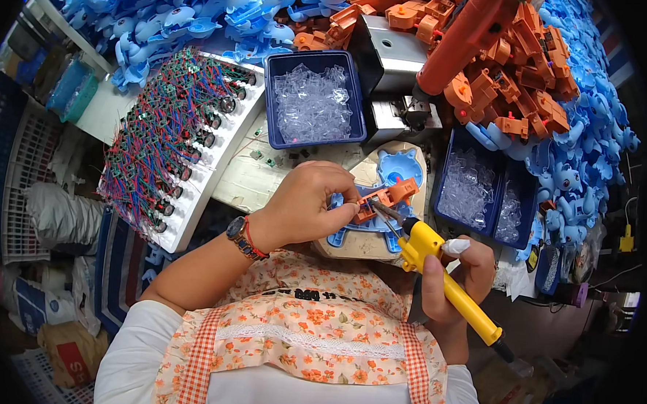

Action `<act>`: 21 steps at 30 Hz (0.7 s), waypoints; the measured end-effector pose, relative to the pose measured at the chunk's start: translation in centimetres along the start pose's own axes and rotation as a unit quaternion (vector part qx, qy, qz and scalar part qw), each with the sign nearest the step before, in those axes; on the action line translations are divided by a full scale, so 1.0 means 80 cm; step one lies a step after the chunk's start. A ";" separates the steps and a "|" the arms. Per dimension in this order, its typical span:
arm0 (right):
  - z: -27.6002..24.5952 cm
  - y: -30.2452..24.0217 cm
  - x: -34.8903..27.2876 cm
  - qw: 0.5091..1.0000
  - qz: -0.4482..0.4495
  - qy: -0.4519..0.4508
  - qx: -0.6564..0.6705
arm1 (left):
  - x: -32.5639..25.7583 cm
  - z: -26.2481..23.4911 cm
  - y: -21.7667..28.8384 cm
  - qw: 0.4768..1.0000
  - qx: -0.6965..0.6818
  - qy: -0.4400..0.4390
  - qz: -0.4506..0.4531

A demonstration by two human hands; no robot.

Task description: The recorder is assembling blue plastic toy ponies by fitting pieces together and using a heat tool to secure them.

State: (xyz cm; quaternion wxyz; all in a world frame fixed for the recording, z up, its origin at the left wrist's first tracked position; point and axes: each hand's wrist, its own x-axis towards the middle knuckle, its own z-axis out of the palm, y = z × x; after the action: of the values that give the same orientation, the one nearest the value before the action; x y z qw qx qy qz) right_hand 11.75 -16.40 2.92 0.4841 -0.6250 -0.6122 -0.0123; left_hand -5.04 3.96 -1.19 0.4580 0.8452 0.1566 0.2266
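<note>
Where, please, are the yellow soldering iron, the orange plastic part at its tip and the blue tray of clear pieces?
yellow soldering iron (456, 290), head view, middle of its handle.
orange plastic part (392, 197), head view, its top face.
blue tray of clear pieces (274, 62), head view, left rim corner.

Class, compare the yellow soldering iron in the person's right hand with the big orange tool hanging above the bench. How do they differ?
The yellow soldering iron is slim and gripped in the right hand; the orange tool is thicker and no hand holds it. The iron's tip points up-left at the small orange part pinched by the left hand; the orange tool's tip points down-left over the bench. Both lie at a slant.
</note>
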 end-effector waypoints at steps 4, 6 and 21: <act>0.000 -0.001 -0.004 1.000 0.010 0.006 0.011 | -0.002 0.000 -0.001 1.000 -0.003 0.004 -0.003; -0.002 0.001 -0.005 0.999 0.025 0.008 0.021 | 0.001 0.001 0.001 1.000 -0.006 0.001 -0.005; -0.001 0.007 -0.022 0.990 0.054 0.113 0.064 | -0.022 -0.031 0.003 0.996 0.011 0.085 -0.035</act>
State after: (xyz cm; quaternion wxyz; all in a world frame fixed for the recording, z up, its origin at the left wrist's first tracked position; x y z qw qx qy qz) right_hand 11.79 -17.65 1.52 0.5895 -0.6192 -0.5185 -0.0178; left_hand -7.85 4.72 -0.20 0.4415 0.8218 0.2266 0.2800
